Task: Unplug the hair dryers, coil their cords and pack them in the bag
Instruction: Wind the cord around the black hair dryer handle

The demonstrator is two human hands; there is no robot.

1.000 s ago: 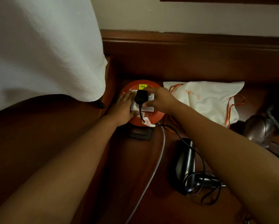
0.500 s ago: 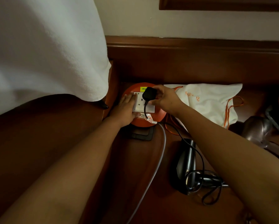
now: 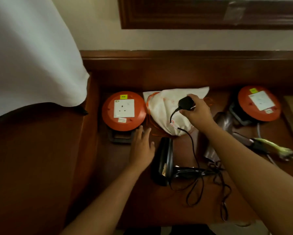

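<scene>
Black moulded plug: pinched in right hand, lifted clear for coiling. Left hand: fingers relaxed, tips near orange round extension reel, holding nothing.

Dark wood table carries: two orange socket reels, white drawstring bag between them, black hair dryer, loose black cord, second dryer right.

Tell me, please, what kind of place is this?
Probably a hotel room or bedroom, though I cannot be sure: a white sheet hangs over a bed's edge, dark wooden furniture stands against a plain wall, and a wooden frame hangs above.
</scene>
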